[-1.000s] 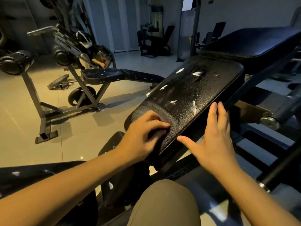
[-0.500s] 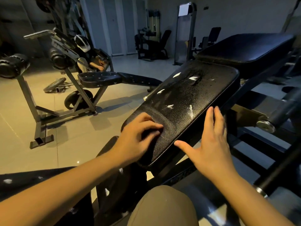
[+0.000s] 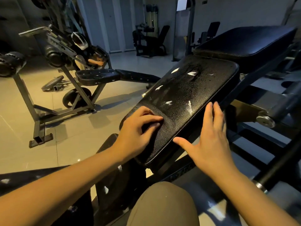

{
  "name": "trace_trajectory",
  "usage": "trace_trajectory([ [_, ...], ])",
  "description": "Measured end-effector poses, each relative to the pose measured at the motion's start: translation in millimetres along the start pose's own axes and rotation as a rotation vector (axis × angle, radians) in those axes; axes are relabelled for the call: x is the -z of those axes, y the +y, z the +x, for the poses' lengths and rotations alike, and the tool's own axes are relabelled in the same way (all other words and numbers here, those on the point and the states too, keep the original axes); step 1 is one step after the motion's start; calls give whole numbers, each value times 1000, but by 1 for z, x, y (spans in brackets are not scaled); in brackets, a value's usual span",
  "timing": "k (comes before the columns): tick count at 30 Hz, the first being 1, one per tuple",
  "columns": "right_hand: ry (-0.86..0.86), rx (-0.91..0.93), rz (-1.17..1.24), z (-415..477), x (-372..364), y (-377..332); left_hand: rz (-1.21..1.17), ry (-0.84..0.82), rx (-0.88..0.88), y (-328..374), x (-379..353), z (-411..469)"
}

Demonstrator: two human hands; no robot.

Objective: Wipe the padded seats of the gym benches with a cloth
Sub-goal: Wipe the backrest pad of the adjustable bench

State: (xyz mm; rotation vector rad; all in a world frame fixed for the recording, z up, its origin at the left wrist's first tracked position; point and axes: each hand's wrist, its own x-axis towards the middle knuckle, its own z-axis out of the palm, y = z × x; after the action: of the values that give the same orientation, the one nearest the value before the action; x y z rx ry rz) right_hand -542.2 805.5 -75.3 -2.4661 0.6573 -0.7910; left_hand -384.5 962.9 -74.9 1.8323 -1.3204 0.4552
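Observation:
A black padded bench seat (image 3: 192, 95), tilted and flecked with white scuffs, lies in front of me. My left hand (image 3: 138, 132) presses on its near end with curled fingers bunched over a dark cloth (image 3: 149, 128), which is mostly hidden beneath them. The padding dents under the fingertips. My right hand (image 3: 210, 141) rests flat against the seat's right edge, fingers straight and thumb spread. A second black pad (image 3: 247, 41) stands just beyond the seat.
The bench's steel frame and a round bolt (image 3: 265, 122) lie to the right. Another bench machine (image 3: 97, 75) with a person behind it stands on the tiled floor at left. My knee (image 3: 162, 204) is below the seat. More machines (image 3: 149, 41) line the far wall.
Both hands keep almost the same places on the seat. Only the view drifts a little.

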Motion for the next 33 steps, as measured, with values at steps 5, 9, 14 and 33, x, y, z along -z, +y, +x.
trace_trajectory([
  [5,4,7,-6,0,-3,1,8,-112,-158,-11,4,-5],
  [9,-12,-1,1,-1,-1,2,147,114,231,-66,6,25],
  [14,-10,-7,-6,-1,0,-1,31,39,58,-1,-1,7],
  [33,-16,-7,-22,-1,1,1,35,-148,-211,9,2,-5],
])
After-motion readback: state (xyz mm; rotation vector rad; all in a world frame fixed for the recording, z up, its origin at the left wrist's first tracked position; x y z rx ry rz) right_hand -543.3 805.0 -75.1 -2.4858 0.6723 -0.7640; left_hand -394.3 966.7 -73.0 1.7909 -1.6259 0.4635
